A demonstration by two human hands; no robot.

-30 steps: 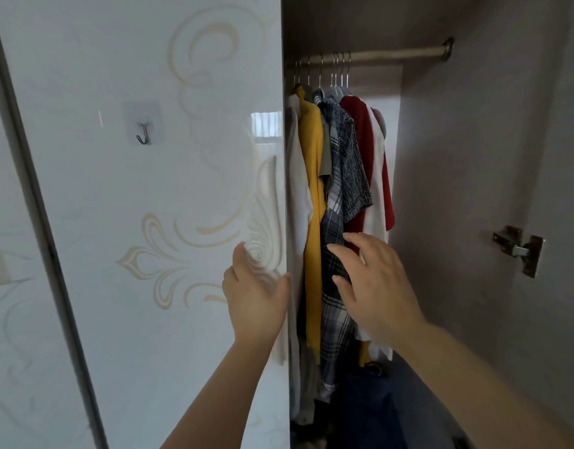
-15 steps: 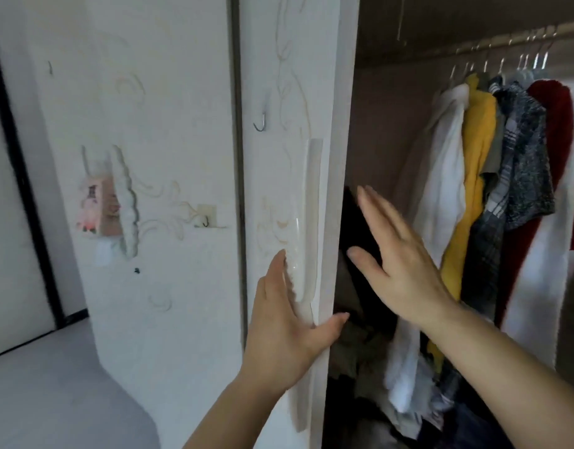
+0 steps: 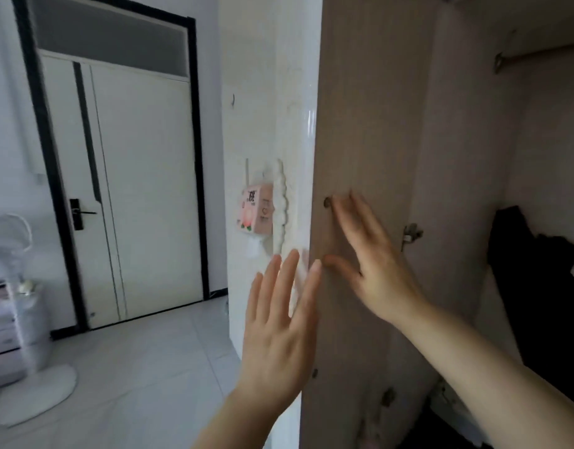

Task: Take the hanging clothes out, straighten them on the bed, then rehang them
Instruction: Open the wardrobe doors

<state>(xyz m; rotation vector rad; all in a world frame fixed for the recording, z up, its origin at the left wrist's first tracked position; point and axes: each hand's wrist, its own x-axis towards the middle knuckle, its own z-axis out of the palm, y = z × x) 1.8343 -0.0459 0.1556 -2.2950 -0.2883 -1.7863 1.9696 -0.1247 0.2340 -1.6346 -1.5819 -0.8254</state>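
**Wardrobe door** (image 3: 363, 108): flat panel, matt beige wood grain on the inner face, glossy white outer edge.
**Right hand** (image 3: 373, 264): on the door's inner face, fingers straight and spread, gripping nothing; fingertips blurred.
**Left hand** (image 3: 279, 335): at the door's white edge, fingers straight, slightly fanned, holding nothing.
**Hinge** (image 3: 410, 234): small metal, right of the door.
**Rail** (image 3: 544, 53): round bar, up and right of the door.
**Dark garment** (image 3: 535, 286): black, limp cloth, well right of the door, inside the cupboard.
**Pink box** (image 3: 256, 210): rectangular, just left of the door.
**Room door** (image 3: 143, 189): white with a black frame, far left of the door.
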